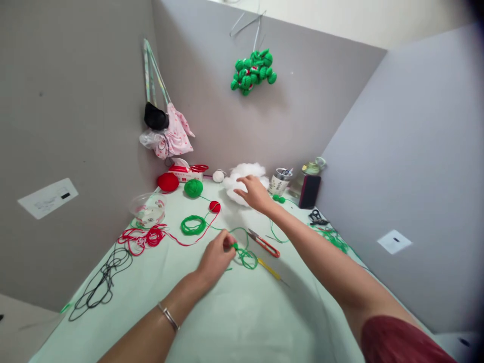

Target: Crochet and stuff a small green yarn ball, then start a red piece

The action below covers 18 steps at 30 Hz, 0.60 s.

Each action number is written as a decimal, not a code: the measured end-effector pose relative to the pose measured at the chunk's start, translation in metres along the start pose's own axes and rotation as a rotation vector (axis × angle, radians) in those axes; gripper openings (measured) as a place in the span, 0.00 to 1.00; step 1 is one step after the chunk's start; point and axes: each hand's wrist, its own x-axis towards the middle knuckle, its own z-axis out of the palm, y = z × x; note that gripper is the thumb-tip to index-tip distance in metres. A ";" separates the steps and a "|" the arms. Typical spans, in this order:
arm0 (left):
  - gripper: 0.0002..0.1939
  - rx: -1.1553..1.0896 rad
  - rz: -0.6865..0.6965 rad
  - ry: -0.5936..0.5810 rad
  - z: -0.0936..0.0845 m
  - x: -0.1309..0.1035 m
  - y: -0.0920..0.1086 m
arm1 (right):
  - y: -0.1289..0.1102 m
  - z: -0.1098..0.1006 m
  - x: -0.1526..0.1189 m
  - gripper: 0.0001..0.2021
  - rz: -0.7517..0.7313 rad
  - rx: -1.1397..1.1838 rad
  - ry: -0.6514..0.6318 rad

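Pinching green yarn (235, 246) left of the scissors (265, 244), your left hand (218, 256) likely steadies it; beyond them, your right hand (256, 192) hangs spread by stuffing (247, 170).

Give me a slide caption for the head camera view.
Open right hand by fluffy white stuffing, left hand holding green yarn near scissors and a yellow-handled tool.

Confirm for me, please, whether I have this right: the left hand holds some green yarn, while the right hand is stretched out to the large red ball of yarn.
Not quite: the right hand's place is wrong. The head view shows the right hand stretched out to the fluffy white stuffing; the left hand does hold green yarn.
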 end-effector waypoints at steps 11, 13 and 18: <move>0.08 0.123 -0.014 -0.098 -0.001 -0.006 0.003 | 0.015 0.039 0.106 0.18 0.087 0.249 0.087; 0.09 0.136 -0.002 -0.130 -0.001 -0.008 0.005 | 0.023 0.020 0.109 0.17 0.104 0.363 0.128; 0.09 0.123 0.010 -0.194 -0.003 -0.010 0.008 | 0.033 -0.018 0.095 0.13 0.140 0.562 0.155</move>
